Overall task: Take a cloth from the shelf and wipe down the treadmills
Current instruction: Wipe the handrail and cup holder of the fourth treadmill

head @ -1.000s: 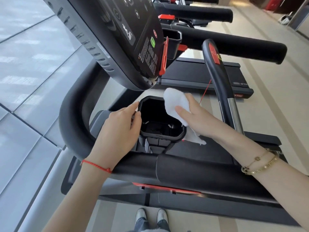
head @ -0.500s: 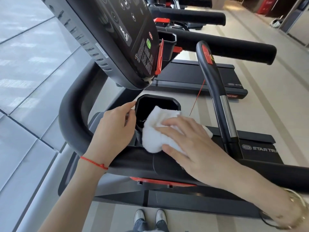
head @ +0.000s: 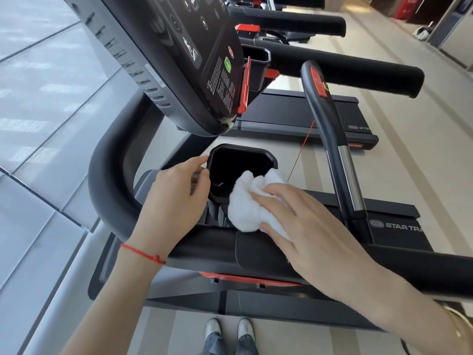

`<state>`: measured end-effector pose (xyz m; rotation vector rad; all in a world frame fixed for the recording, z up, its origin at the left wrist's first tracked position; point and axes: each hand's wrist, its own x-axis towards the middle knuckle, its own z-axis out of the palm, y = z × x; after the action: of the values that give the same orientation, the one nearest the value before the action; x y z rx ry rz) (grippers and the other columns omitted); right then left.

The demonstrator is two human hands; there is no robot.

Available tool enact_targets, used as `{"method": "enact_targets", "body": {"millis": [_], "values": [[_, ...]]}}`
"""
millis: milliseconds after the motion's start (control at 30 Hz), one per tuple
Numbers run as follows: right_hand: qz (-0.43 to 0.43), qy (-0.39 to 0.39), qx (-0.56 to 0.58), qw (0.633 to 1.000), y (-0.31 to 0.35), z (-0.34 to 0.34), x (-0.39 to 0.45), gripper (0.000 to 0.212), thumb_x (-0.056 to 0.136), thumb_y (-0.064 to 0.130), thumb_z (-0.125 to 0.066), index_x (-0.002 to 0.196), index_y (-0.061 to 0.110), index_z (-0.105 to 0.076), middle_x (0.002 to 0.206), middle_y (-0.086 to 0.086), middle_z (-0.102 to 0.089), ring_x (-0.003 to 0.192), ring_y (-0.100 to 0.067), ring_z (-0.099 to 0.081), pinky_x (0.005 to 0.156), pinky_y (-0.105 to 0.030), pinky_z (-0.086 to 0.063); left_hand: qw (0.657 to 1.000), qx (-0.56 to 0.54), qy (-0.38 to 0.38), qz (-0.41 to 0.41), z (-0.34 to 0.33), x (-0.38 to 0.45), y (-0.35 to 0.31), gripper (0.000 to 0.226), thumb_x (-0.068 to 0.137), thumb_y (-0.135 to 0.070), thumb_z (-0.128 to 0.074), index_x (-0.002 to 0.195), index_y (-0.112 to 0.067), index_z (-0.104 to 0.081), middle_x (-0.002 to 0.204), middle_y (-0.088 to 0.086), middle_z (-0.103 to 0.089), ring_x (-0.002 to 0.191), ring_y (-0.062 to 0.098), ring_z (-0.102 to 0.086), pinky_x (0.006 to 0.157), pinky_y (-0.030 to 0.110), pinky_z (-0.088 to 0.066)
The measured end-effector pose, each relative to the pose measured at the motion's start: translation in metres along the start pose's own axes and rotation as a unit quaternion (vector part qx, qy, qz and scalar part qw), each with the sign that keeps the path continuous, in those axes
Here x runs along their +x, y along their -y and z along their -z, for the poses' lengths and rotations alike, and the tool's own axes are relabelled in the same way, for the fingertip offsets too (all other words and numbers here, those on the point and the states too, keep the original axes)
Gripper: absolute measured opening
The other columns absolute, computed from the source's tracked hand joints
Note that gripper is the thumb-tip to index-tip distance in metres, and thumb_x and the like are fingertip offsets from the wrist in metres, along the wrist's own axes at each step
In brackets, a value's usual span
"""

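- Console [head: 179,55] — tilted, overhanging the cup holder [head: 240,172] from 11 o'clock; an upright grip bar [head: 330,139] with a red button stands at 2 o'clock of it.
- Second treadmill [head: 302,111] lies beyond, at 12 o'clock.
- Cloth [head: 249,206] — white, bunched, draped over the cup holder's near-right rim, touching the front handlebar [head: 204,244].
- Right hand [head: 314,234]: fingers extended, pressing the cloth down.
- Left hand [head: 174,201]: fingers loosely curled against the holder's left rim; a firm grip cannot be told.

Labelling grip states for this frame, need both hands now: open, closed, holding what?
Left hand: open, fingertips touching the black plastic cup holder rim.
Right hand: open, straight fingers pressing the white crumpled cloth down.
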<state>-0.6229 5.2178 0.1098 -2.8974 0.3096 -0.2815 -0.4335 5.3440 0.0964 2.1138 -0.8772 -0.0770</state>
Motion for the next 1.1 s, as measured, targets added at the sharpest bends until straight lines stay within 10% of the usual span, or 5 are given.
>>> {"method": "enact_targets", "body": {"millis": [267,500,833,967,1100], "values": [[-0.183,0.016,0.114,0.976,-0.01,-0.007,-0.005,0.051,0.096,0.056,-0.022,0.143,0.039,-0.028,0.134,0.025,-0.029,0.098,0.0,-0.052,0.07,-0.016,-0.041,0.999,0.031,-0.003,-0.011,-0.002,0.0,0.0,0.035,0.096,-0.027,-0.052,0.129,-0.025,-0.063,0.089,-0.016,-0.065,0.071,0.001,-0.061,0.065,0.005,-0.037],[-0.251,0.018,0.237,0.939,-0.025,-0.012,0.049,0.047,0.101,0.048,-0.033,0.134,0.015,-0.042,0.125,0.0,-0.047,0.097,-0.005,-0.051,0.07,-0.018,-0.037,0.999,0.045,0.011,-0.024,-0.004,-0.001,-0.003,0.039,0.097,-0.026,-0.052,0.135,-0.02,-0.06,0.098,-0.01,-0.068,0.067,-0.008,-0.056,0.057,0.0,-0.038],[-0.172,0.056,0.256,0.95,-0.038,0.002,0.064,0.037,0.101,0.029,-0.04,0.138,0.025,-0.037,0.129,-0.001,-0.045,0.114,-0.018,-0.046,0.084,-0.032,-0.043,0.998,0.049,0.013,-0.025,0.0,-0.005,-0.006,0.038,0.097,-0.023,-0.054,0.135,-0.024,-0.058,0.1,-0.002,-0.071,0.079,0.019,-0.068,0.073,0.044,-0.059],[-0.167,0.081,0.266,0.946,-0.056,0.003,0.071,0.047,0.103,0.034,-0.043,0.147,0.027,-0.033,0.143,0.0,-0.043,0.128,-0.02,-0.045,0.106,-0.036,-0.036,0.998,0.064,0.0,-0.015,0.0,-0.005,-0.005,0.038,0.097,-0.025,-0.052,0.135,-0.024,-0.058,0.103,-0.005,-0.071,0.086,0.019,-0.068,0.078,0.045,-0.058],[-0.099,0.067,0.163,0.979,-0.056,0.003,0.113,0.043,0.103,0.024,-0.044,0.145,0.026,-0.038,0.145,0.004,-0.042,0.127,-0.019,-0.044,0.091,-0.025,-0.03,0.998,0.064,-0.019,0.006,0.0,-0.005,-0.004,0.034,0.097,-0.023,-0.051,0.128,-0.022,-0.064,0.103,-0.007,-0.071,0.088,0.019,-0.068,0.08,0.045,-0.057]]}}
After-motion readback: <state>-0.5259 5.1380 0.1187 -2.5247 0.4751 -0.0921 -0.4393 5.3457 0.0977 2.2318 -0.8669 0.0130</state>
